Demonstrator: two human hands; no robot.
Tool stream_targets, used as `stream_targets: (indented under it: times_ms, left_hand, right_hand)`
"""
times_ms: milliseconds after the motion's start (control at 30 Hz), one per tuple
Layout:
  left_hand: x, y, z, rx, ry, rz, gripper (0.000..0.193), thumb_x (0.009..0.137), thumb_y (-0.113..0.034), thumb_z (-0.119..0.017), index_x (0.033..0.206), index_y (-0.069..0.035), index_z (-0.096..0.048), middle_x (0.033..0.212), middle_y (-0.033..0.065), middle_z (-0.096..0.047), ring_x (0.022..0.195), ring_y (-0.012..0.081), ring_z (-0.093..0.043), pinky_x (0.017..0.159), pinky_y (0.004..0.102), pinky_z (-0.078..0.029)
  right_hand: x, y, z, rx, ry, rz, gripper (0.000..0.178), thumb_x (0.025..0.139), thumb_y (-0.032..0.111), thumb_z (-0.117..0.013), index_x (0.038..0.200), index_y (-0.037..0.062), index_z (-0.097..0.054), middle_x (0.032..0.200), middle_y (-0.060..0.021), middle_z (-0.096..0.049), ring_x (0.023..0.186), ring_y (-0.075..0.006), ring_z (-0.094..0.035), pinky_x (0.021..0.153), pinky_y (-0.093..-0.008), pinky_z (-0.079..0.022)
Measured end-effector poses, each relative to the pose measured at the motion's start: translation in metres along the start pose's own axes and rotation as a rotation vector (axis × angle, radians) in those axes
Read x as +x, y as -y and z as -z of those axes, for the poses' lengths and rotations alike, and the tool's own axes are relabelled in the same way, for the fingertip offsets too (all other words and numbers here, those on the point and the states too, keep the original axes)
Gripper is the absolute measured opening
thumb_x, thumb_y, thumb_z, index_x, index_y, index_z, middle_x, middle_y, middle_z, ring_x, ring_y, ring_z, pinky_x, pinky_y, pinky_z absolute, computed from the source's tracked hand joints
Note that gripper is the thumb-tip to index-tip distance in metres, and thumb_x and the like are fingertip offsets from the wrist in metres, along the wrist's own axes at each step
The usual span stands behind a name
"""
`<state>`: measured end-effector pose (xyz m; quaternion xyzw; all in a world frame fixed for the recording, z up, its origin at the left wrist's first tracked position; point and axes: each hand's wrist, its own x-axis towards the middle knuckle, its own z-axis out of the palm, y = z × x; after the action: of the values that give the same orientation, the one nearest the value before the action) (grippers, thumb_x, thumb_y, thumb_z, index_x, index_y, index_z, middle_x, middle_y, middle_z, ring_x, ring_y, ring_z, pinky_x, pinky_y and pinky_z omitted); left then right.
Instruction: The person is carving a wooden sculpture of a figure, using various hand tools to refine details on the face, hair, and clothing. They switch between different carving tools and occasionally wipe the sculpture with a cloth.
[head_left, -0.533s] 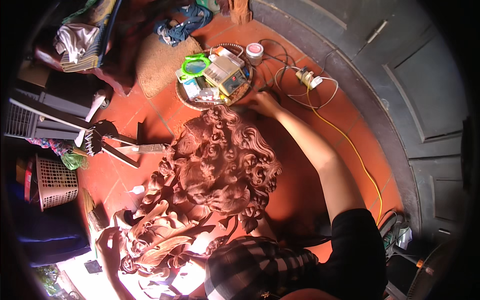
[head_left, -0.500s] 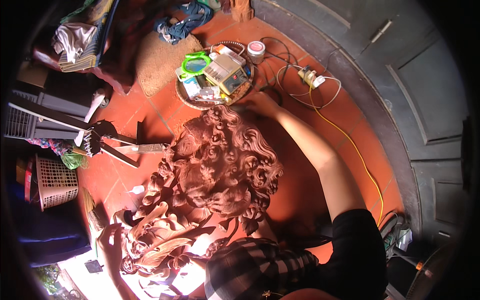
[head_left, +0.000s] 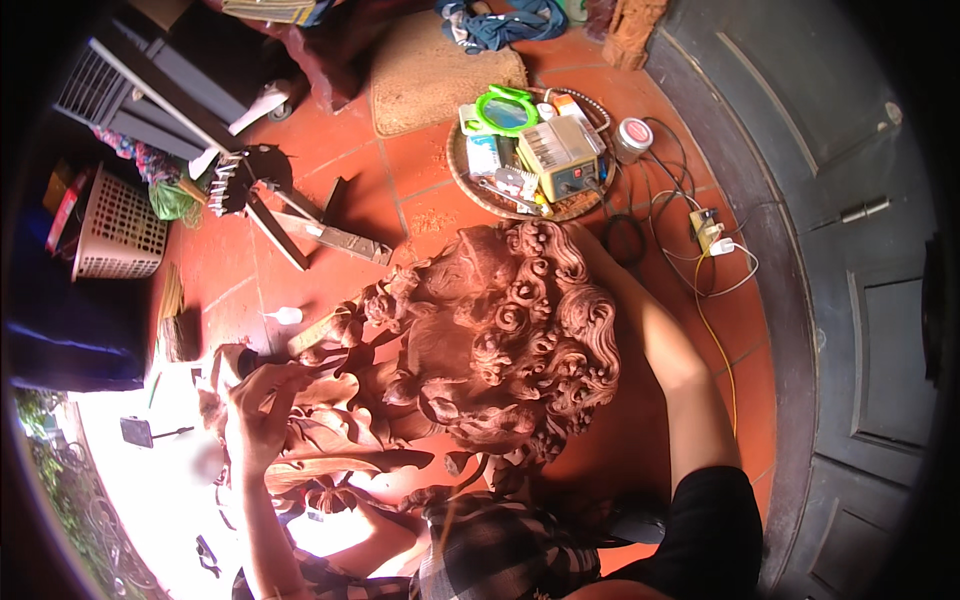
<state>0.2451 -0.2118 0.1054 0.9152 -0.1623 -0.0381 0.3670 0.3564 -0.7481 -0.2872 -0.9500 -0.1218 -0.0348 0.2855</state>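
Note:
A large reddish-brown wood carving, with deep curls, petals and leaf shapes, fills the middle of the view above my lap. My left hand is at its lower left end, fingers bent and closed around the carving's edge in bright light. Along the right side of the carving my right forearm reaches forward. The fingers of my right hand are hidden behind the carving's far edge, so their grip does not show.
Beyond the carving is a round tray with a control box and a green-framed mirror. A power strip with cables lies at right. A wooden stand and perforated basket are at left.
The view has swung left, so the scene shifts to the right. My left hand has come onto the carving's edge. My right hand has slipped from sight behind the carving's far side.

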Motion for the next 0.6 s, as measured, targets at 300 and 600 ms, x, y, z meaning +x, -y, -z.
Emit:
stream_targets:
  times_ms: [300, 600]
  left_hand:
    - [-0.018, -0.038, -0.034, -0.223, 0.018, 0.055, 0.010, 0.085, 0.003, -0.067, 0.093, -0.002, -0.071, 0.086, 0.0086, -0.073, 0.076, 0.0167, -0.070, 0.068, 0.0288, -0.053]
    - [-0.024, -0.114, -0.085, -0.301, 0.043, -0.175, 0.041, 0.094, -0.029, -0.066, 0.126, -0.003, -0.059, 0.093, 0.0129, -0.069, 0.066, 0.0228, -0.066, 0.063, 0.0315, -0.053]
  right_hand:
    - [-0.038, 0.165, 0.164, 0.896, -0.071, -0.295, 0.040, 0.104, 0.028, -0.050, 0.123, -0.0063, -0.055, 0.113, -0.0129, -0.065, 0.096, -0.0150, -0.061, 0.087, -0.0286, -0.047]
    - [-0.084, 0.333, 0.247, 1.002, 0.075, -0.085, 0.039, 0.101, 0.029, -0.056, 0.122, -0.0026, -0.047, 0.105, -0.0101, -0.060, 0.086, -0.0147, -0.059, 0.076, -0.0293, -0.049]
